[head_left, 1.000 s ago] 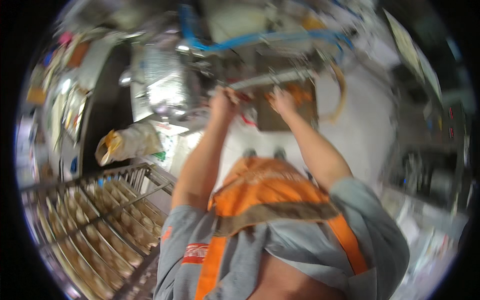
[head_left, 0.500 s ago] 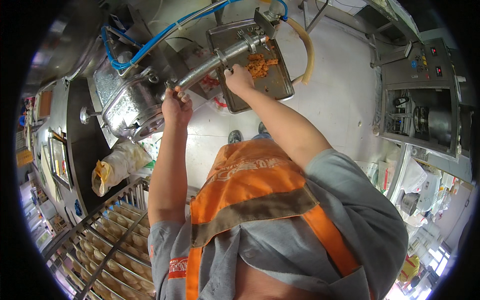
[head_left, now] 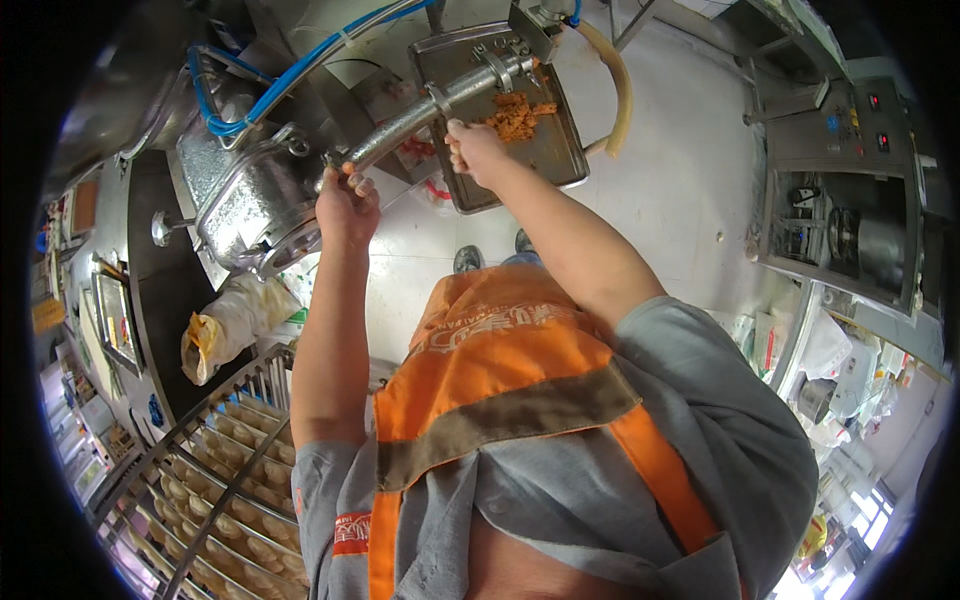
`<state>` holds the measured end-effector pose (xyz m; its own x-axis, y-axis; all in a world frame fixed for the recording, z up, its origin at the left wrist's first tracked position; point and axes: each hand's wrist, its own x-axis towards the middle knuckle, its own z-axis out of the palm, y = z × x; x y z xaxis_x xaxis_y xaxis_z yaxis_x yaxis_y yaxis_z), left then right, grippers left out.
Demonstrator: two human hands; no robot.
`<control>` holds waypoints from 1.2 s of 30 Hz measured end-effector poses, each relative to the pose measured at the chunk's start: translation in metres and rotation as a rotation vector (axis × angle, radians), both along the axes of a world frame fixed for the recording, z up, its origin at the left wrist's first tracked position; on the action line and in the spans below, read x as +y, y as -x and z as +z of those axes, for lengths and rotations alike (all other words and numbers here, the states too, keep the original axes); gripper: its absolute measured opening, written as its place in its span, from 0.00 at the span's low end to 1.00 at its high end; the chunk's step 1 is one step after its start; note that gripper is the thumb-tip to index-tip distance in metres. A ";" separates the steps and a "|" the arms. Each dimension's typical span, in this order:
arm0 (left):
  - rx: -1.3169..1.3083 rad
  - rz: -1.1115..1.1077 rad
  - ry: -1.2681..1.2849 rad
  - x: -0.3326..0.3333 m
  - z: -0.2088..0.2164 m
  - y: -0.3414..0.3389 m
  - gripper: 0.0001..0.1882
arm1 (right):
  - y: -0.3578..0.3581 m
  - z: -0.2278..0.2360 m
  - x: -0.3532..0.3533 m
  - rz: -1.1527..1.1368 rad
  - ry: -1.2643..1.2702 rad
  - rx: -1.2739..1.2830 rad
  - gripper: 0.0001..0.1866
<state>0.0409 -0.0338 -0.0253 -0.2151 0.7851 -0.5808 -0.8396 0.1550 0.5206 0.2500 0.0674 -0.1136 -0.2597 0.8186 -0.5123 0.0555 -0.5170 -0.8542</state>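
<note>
A shiny metal pipe [head_left: 395, 135] runs slantwise from a steel machine housing [head_left: 240, 185] at the left to an outlet over a tray. My left hand [head_left: 347, 205] is closed at the pipe's near end, its thumb and fingertips pinched on the clamp [head_left: 332, 162] there. My right hand [head_left: 478, 152] is curled shut just below a second clamp [head_left: 439, 100] on the pipe, over the tray's left side. Whether anything is inside its fingers is hidden. Crumbly orange filling [head_left: 517, 117] lies in the metal tray [head_left: 578, 160].
Blue hoses [head_left: 300, 75] arch above the machine, and a tan hose [head_left: 622, 95] curves beside the tray. A rack of trays with pale dough pieces [head_left: 235, 470] stands at lower left, near a plastic bag [head_left: 240, 320]. At right is a steel control cabinet [head_left: 845, 135].
My right hand has come slightly away from the clamp on the pipe, its fingers still curled. My left hand stays at the near clamp. The whole view has shifted a little.
</note>
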 end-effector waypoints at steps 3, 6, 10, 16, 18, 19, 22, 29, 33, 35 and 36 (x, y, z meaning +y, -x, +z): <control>0.025 -0.007 -0.003 0.000 -0.001 0.002 0.22 | 0.004 0.011 -0.011 0.038 -0.404 -0.605 0.23; 0.023 -0.047 -0.028 -0.001 -0.001 0.004 0.22 | 0.002 0.023 -0.011 -0.114 0.055 0.044 0.23; 0.042 -0.031 -0.008 -0.001 -0.001 0.004 0.22 | -0.007 0.017 0.000 -0.174 0.787 0.903 0.24; 0.038 -0.026 -0.022 -0.001 0.001 0.002 0.22 | 0.001 -0.004 0.010 -0.178 0.580 0.571 0.19; 0.034 -0.029 -0.020 -0.001 0.002 0.001 0.22 | 0.003 -0.001 0.002 0.001 -0.120 -0.287 0.20; 0.032 -0.033 -0.015 -0.001 0.002 0.001 0.22 | 0.003 0.002 -0.003 0.031 -0.334 -0.625 0.20; 0.044 -0.024 0.019 0.000 0.002 0.002 0.22 | -0.001 0.015 -0.011 0.038 -0.381 -0.692 0.22; 0.007 -0.040 -0.051 -0.002 0.000 0.004 0.21 | -0.010 0.015 0.005 -0.140 0.771 0.767 0.25; -0.003 -0.033 -0.030 -0.003 0.001 0.003 0.21 | -0.002 0.013 0.002 -0.166 0.509 0.505 0.20; 0.002 -0.026 -0.027 -0.003 0.002 0.002 0.21 | 0.002 0.018 -0.004 -0.034 -0.033 -0.150 0.18; 0.020 -0.019 -0.009 -0.002 0.003 0.001 0.21 | 0.001 0.021 -0.008 0.035 -0.342 -0.500 0.18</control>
<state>0.0398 -0.0362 -0.0227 -0.2119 0.7943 -0.5693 -0.8261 0.1656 0.5386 0.2486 0.0595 -0.0925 -0.0852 0.9536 -0.2889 0.5055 -0.2085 -0.8373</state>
